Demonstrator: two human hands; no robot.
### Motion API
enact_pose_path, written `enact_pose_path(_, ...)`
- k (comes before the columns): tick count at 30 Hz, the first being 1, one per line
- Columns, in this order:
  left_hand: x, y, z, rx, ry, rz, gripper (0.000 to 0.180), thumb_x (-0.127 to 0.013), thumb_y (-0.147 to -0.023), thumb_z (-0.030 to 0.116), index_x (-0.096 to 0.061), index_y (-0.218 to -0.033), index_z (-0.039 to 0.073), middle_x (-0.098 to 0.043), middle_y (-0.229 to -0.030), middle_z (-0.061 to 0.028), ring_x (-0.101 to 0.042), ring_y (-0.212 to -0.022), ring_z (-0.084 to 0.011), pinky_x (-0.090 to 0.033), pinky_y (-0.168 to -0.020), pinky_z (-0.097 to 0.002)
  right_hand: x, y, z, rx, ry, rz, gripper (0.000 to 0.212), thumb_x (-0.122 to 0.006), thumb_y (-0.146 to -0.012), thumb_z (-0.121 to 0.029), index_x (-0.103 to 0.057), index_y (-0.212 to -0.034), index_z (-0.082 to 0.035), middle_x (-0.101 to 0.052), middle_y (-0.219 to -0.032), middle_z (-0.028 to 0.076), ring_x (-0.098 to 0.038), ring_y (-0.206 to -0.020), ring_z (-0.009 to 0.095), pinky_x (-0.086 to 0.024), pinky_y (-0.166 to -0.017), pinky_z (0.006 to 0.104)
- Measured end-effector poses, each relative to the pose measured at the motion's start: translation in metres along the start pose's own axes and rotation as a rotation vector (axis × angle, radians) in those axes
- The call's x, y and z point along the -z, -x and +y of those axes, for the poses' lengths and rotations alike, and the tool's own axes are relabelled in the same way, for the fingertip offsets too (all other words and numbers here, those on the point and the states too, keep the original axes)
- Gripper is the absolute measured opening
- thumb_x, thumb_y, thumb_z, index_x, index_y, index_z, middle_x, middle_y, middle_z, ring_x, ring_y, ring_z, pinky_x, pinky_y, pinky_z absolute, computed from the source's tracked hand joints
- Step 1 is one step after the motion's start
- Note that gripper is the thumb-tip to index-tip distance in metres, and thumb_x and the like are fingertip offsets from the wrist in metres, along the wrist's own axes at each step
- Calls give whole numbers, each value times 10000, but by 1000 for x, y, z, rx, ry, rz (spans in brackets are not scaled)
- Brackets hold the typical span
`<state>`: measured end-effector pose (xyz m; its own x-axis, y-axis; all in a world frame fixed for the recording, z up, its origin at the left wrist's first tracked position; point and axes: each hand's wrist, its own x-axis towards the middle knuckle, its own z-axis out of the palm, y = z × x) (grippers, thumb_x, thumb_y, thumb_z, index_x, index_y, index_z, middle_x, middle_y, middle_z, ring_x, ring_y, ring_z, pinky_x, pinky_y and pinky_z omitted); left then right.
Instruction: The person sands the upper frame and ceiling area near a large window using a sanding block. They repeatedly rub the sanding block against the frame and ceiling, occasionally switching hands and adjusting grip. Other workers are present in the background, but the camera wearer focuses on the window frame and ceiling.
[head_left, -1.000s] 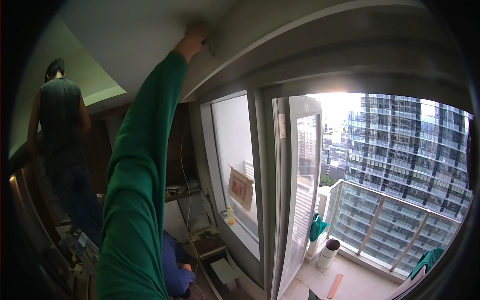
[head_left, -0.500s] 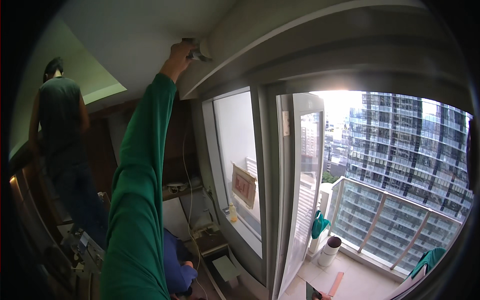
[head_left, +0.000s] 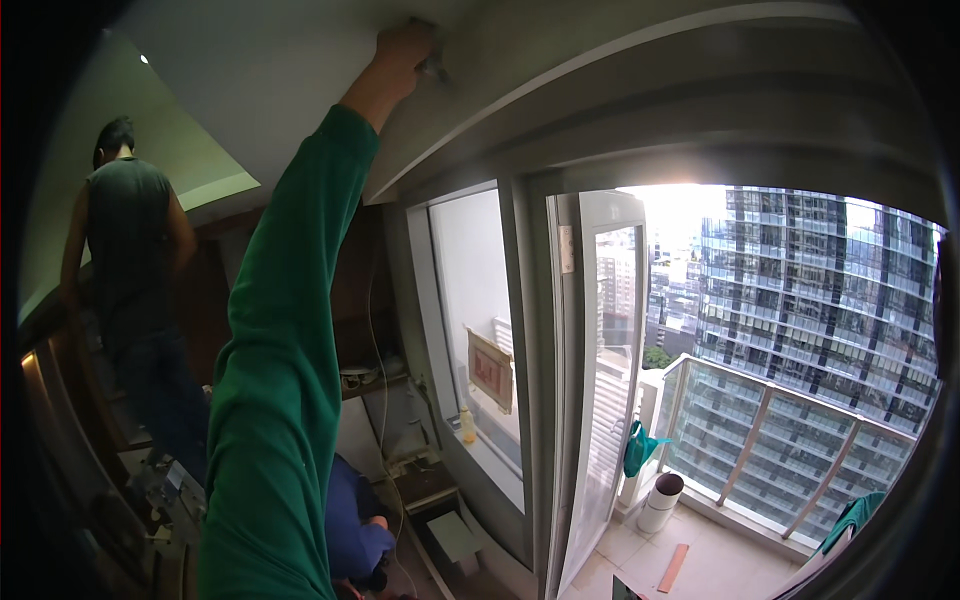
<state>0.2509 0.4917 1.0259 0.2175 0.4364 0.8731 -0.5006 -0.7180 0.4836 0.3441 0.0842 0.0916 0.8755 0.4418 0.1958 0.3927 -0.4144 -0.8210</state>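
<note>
My left arm, in a green sleeve, stretches up to the ceiling (head_left: 290,70). At the top, my left hand (head_left: 403,55) is closed round a putty knife (head_left: 435,68), its blurred metal blade against the pale surface beside the ceiling's edge trim. The blade's exact contact is too smeared to tell. My right hand is out of view. At the lower edge, the dark corner of a flat object (head_left: 624,588) pokes in; what holds it is hidden.
A person in a dark sleeveless top (head_left: 130,220) stands at left; another in blue (head_left: 355,525) is low down. An open glass door (head_left: 610,380) leads to a balcony with a railing (head_left: 765,440), a white cylindrical bin (head_left: 660,502) and an orange strip (head_left: 673,567). A cord (head_left: 384,420) hangs down.
My left hand has moved up and to the right along the ceiling with the putty knife. Part of a hand near the dark flat object at the lower edge has gone from view.
</note>
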Motion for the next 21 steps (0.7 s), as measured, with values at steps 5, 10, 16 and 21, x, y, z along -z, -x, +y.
enact_pose_path(5, -33, 40, 69, -45, 3, 0, 52, -583, -871, 27, -587, -831, -6, -562, -799, -70, -514, -660, -182, -407, -514, -332, 15, 1, -31, -45, -98, -41, 342, -460, -823, -201, -657, -980, 30, -645, -896, 287, -624, -896, 442, -490, -787, 468)
enact_pose_path(10, -50, 19, 98, -331, 24, -235, 91, -547, -903, 54, -605, -844, 13, -572, -786, -58, -529, -643, -181, -408, -494, -346, 4, 11, -20, -34, -99, -62, 345, -459, -810, -193, -659, -980, 32, -646, -895, 286, -628, -888, 439, -490, -791, 460)
enact_pose_path(16, -46, 4, 101, -586, 371, -434, 126, -544, -898, 73, -618, -873, -25, -581, -761, -81, -519, -604, -193, -381, -470, -385, -2, 19, -29, -37, -74, -119, 331, -467, -793, -177, -662, -958, 33, -649, -880, 283, -635, -868, 431, -491, -773, 460)
enact_pose_path(21, 41, 99, 66, -1281, -1032, -42, 233, -620, -882, 137, -652, -1066, -2, -662, -817, -81, -611, -710, -182, -472, -649, -319, -13, 14, -25, -47, -86, 2, 312, -471, -789, -176, -662, -920, 33, -649, -859, 283, -639, -849, 429, -492, -762, 462)
